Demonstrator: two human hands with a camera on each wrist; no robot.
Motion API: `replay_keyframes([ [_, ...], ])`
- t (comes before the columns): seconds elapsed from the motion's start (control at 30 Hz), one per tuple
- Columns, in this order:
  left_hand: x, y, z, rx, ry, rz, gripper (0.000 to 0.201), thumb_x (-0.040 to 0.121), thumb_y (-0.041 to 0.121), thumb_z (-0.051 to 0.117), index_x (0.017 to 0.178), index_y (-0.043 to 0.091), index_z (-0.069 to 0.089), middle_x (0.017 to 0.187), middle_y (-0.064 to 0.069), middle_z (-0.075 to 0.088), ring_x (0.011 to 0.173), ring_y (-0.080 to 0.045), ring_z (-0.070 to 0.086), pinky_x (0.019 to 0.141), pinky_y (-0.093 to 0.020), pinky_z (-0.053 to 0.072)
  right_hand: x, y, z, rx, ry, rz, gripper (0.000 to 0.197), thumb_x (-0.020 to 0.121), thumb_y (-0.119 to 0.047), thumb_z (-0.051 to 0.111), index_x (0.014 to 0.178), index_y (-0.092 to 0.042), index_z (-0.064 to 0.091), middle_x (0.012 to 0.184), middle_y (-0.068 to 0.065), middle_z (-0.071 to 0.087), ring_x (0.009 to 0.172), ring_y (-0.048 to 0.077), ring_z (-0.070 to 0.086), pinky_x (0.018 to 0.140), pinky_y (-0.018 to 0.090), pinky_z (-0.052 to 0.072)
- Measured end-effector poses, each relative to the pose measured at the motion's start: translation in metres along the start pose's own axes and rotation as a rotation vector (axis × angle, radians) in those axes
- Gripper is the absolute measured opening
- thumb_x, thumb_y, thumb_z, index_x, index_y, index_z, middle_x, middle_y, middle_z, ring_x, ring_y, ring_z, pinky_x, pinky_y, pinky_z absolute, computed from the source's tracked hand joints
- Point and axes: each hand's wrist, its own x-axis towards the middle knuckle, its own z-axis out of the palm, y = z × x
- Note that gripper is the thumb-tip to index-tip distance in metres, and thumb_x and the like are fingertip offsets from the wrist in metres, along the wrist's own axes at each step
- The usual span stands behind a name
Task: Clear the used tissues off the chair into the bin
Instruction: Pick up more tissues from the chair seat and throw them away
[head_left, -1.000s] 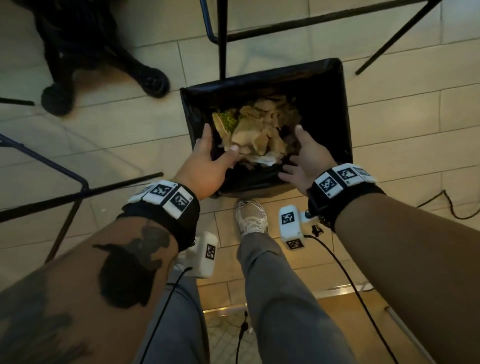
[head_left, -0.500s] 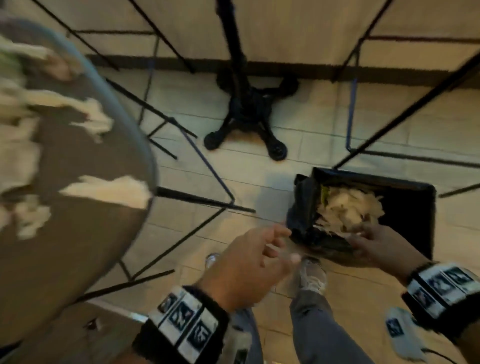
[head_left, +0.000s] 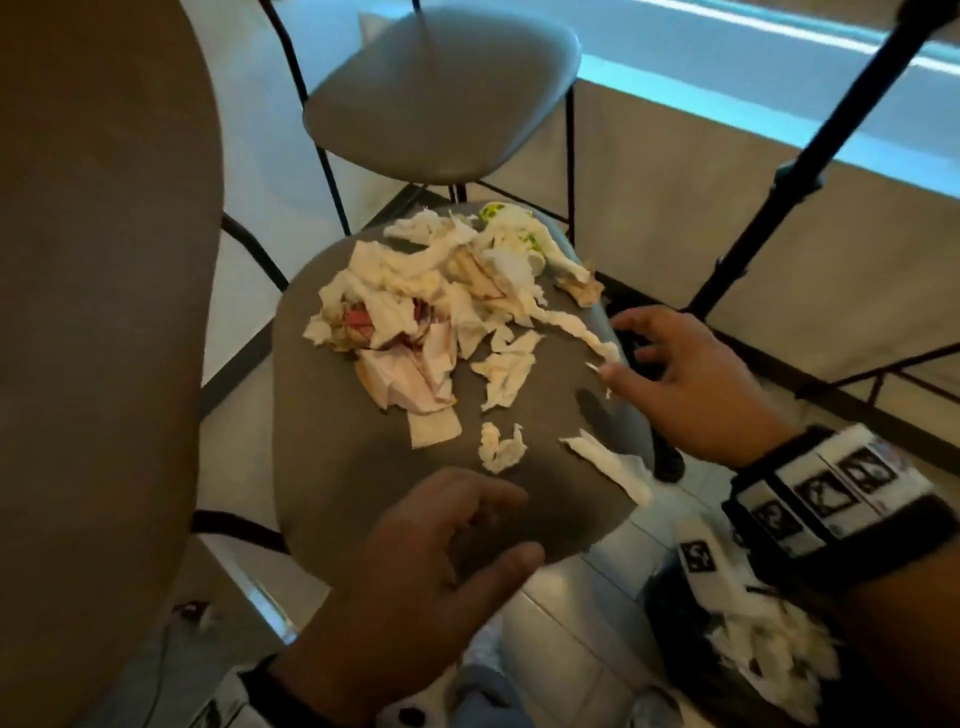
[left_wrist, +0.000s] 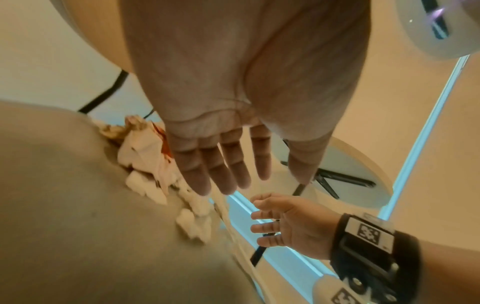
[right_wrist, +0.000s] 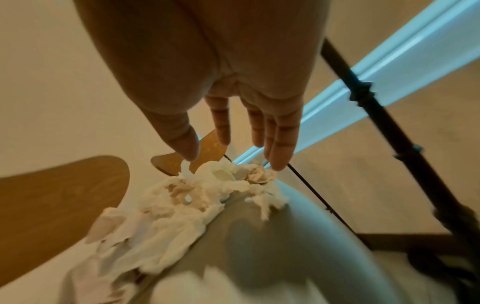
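At the far left, a brown rounded table (head_left: 93, 312) fills the edge of the head view. Just right of it stands the grey chair (head_left: 332, 467), its seat carrying a spread of used tissues (head_left: 410, 306): a thick crumpled heap on the far half, some pieces stained pink and brown, one with green marks at the far edge, and looser scraps (head_left: 501, 447) lying apart towards the near right rim. The left hand (head_left: 415, 582) hovers over the near edge of the seat, palm down, fingers relaxed and slightly spread, holding nothing; the left wrist view shows the fingers (left_wrist: 207, 170) straight, short of the heap. Beyond the chair, a second grey chair (head_left: 441, 98) stands farther off. To the right, the right hand (head_left: 685, 384) reaches over the seat's right rim, fingers spread and empty, its thumb tip just beside a twisted tissue strip (head_left: 576, 327); whether it touches is unclear. Below the right wrist, at the near right, the black bin (head_left: 670, 613) sits on the floor with white tissues (head_left: 769, 649) inside. A black stand (head_left: 810, 150) rises at the far right.
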Motion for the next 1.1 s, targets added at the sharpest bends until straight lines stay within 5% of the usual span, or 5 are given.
replay_keyframes([
  [0.2, 0.015, -0.008, -0.032, 0.013, 0.296, 0.091, 0.038, 0.081, 0.066, 0.056, 0.117, 0.056, 0.049, 0.117, 0.033, 0.052, 0.115, 0.003, 0.054, 0.085, -0.017, 0.047, 0.099, -0.055, 0.005, -0.310, -0.122, -0.100, 0.125, 0.070, -0.056, 0.084, 0.153, -0.054, -0.010, 0.170, 0.010, -0.009, 0.154, 0.039, 0.013, 0.118, 0.055, 0.026],
  [0.37, 0.024, -0.011, -0.029, -0.028, 0.328, 0.104, 0.032, 0.084, 0.065, 0.061, 0.114, 0.056, 0.053, 0.122, 0.035, 0.050, 0.118, 0.005, 0.054, 0.080, -0.012, 0.052, 0.148, -0.084, 0.018, -0.580, -0.314, -0.148, 0.136, 0.060, -0.058, 0.088, 0.143, -0.066, -0.020, 0.166, 0.006, -0.028, 0.148, 0.051, 0.024, 0.113, 0.062, 0.037],
  [0.63, 0.043, -0.023, -0.026, 0.072, 0.427, 0.024, 0.042, 0.078, 0.059, 0.064, 0.117, 0.049, 0.053, 0.135, 0.020, 0.048, 0.122, 0.014, 0.045, 0.086, 0.000, 0.043, 0.136, -0.082, 0.029, -0.684, -0.235, -0.281, 0.059, 0.092, -0.038, 0.068, 0.145, -0.028, 0.043, 0.147, 0.006, 0.041, 0.132, 0.034, 0.043, 0.111, 0.040, 0.039],
  [0.8, 0.068, -0.035, -0.028, 0.320, 0.452, -0.257, 0.112, 0.063, 0.062, 0.086, 0.152, 0.047, 0.020, 0.169, -0.003, 0.006, 0.153, -0.028, 0.017, 0.111, -0.042, 0.033, 0.126, -0.057, 0.035, -0.385, -0.187, -0.236, 0.055, 0.080, -0.031, 0.081, 0.130, -0.032, 0.057, 0.126, 0.001, 0.047, 0.114, 0.021, 0.048, 0.089, 0.028, 0.040],
  [1.1, 0.092, -0.058, -0.016, 0.342, 0.360, -0.424, 0.102, 0.060, 0.078, 0.072, 0.145, 0.043, 0.029, 0.161, -0.005, 0.017, 0.143, -0.035, 0.036, 0.108, -0.057, 0.046, 0.096, -0.039, 0.052, -0.103, -0.257, -0.266, 0.038, 0.069, -0.053, 0.078, 0.101, -0.044, 0.060, 0.104, -0.006, 0.063, 0.098, 0.022, 0.061, 0.084, 0.049, 0.056],
])
